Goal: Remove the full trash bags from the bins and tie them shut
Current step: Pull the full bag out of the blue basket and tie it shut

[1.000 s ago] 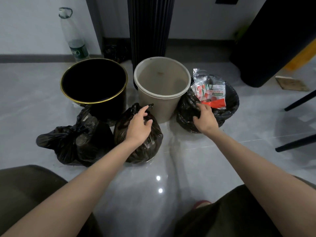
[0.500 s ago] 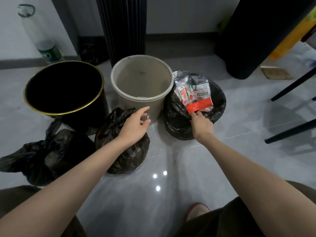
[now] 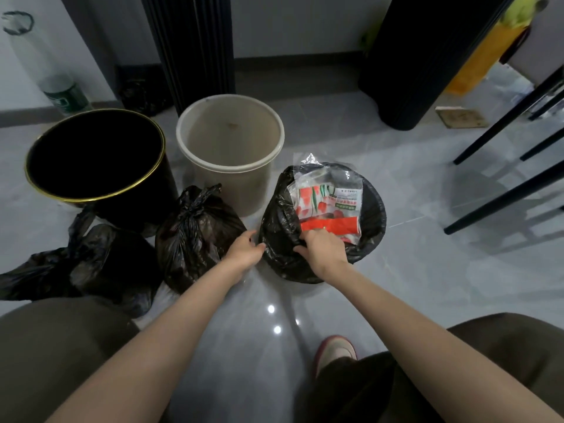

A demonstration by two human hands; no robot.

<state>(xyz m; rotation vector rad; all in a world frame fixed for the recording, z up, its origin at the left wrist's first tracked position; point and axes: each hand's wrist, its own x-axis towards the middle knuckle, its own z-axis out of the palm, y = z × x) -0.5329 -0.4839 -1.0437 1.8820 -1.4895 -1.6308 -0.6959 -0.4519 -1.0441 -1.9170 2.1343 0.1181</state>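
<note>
Grey floor (image 3: pixel 412 270). Right hand (image 3: pixel 325 250) pinching bag (image 3: pixel 279 227) at near rim. Left hand (image 3: pixel 242 251) touching its left side, grip unclear.

One wide-angle head camera looks forward and down, close over the floor (image 3: pixel 412 294), knees (image 3: pixel 61 346) at bottom edge.

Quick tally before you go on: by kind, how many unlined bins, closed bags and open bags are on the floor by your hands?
Unlined bins: 2, the black bin and the beige bin
Closed bags: 2, the left bag and the middle bag
Open bags: 1, the open bag with a wrapper on top
Total: 5
</note>
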